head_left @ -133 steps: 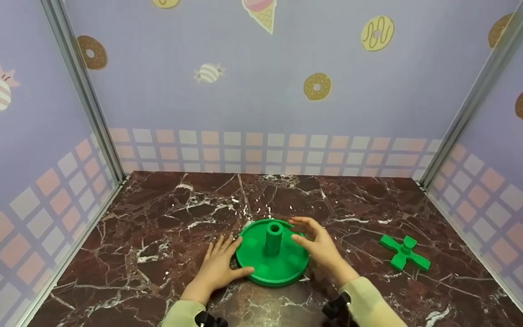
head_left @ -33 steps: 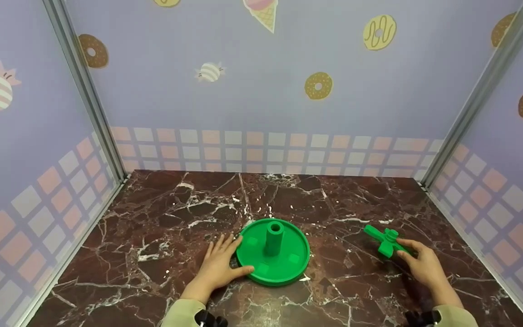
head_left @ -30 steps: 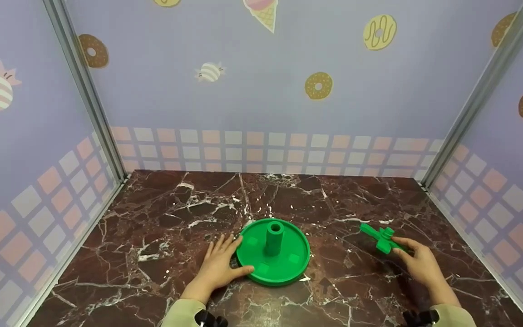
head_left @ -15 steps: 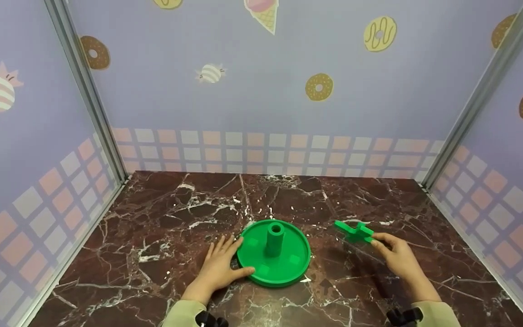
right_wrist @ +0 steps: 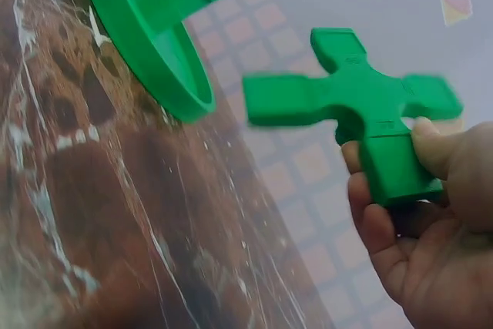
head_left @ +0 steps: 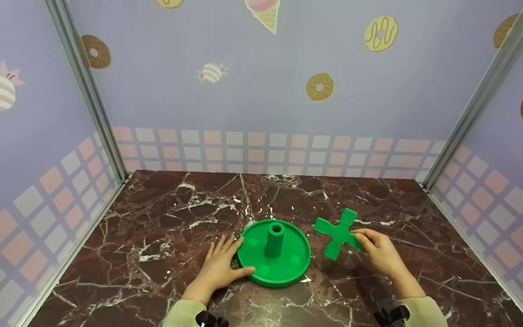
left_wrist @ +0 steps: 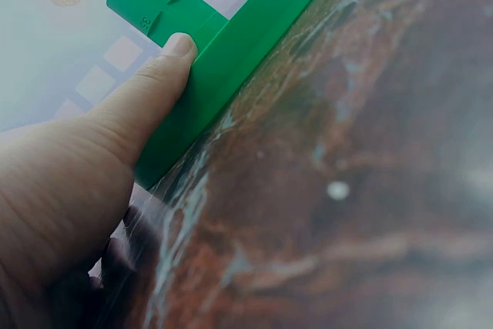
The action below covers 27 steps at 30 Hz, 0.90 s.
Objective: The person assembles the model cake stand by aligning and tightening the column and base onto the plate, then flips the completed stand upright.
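A green round base with a raised rim and a hollow upright post stands on the table, nearest the person. My left hand lies flat against its left side, fingers spread and straight. In the left wrist view the thumb rests on the edge of the base. Off to the right, my right hand pinches one arm of a green four-armed cross piece, holding it above the table with its flat face tilted towards the head camera. The right wrist view shows the cross apart from the base.
The dark red marbled table has white veins and small white specks. Patterned walls close it in at the back and both sides, with metal posts at the corners.
My right hand has left the base's rim, picked up the cross piece at the right and carried it left towards the base, turning it over from lying flat. The left hand stays put.
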Motion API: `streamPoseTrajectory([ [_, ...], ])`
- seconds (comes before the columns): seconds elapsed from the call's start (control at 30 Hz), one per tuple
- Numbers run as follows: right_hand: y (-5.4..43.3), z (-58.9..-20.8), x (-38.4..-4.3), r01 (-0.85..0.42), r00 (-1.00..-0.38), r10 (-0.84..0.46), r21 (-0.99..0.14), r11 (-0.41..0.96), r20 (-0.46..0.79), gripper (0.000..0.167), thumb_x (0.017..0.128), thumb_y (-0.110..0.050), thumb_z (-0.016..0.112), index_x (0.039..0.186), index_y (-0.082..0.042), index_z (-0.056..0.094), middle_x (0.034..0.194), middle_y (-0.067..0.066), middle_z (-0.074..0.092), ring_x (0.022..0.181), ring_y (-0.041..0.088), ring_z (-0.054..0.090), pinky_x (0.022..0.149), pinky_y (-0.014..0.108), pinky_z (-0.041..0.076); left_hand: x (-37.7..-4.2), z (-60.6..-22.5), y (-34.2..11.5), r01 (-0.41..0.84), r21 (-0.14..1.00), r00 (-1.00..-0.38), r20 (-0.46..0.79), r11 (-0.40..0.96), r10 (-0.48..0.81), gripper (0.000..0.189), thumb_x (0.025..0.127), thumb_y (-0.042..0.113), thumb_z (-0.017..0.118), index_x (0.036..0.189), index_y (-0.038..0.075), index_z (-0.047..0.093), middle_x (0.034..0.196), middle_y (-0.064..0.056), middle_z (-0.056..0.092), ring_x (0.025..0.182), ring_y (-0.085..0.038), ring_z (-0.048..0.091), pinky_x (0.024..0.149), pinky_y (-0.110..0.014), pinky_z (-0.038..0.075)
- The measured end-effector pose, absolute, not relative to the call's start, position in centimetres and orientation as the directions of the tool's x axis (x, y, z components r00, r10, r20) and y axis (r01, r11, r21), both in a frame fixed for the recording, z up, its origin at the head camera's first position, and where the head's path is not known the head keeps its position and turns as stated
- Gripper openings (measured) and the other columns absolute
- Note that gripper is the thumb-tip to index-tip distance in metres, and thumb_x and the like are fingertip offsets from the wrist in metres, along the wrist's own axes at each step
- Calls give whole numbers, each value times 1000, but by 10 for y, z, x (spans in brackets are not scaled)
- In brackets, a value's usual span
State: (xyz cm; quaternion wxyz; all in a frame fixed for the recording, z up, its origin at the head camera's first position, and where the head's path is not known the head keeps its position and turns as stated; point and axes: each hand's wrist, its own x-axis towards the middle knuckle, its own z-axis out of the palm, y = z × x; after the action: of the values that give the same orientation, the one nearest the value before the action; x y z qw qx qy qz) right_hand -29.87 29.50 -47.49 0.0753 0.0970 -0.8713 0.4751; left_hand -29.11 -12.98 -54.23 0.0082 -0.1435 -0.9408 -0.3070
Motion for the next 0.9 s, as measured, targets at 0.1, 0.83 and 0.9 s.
streamPoseTrajectory([
  [0.1,287,-473,-301,-229,-972,-85,-826,515,217,23,105,-11,58,118,-1,74,95,5,71,72,1,49,68,19,44,-291,-542,-130,276,574,-958,102,771,266,99,83,67,73,160,15,39,167,-22,31,158,-46,16,128,-67,6],
  [0.83,218,-440,-324,-123,-966,-243,-986,113,93,38,102,-9,65,131,14,58,96,2,69,78,13,77,75,28,65,-288,-540,-129,286,582,-955,114,761,273,98,84,65,74,159,12,40,167,-23,30,158,-48,17,127,-69,8],
  [0.9,210,-439,-328,-102,-970,-226,-992,72,83,37,101,-10,65,130,13,60,94,3,69,78,14,77,76,29,66,-288,-540,-130,285,580,-956,112,763,271,98,84,65,73,159,12,40,167,-23,30,158,-47,17,128,-69,8],
])
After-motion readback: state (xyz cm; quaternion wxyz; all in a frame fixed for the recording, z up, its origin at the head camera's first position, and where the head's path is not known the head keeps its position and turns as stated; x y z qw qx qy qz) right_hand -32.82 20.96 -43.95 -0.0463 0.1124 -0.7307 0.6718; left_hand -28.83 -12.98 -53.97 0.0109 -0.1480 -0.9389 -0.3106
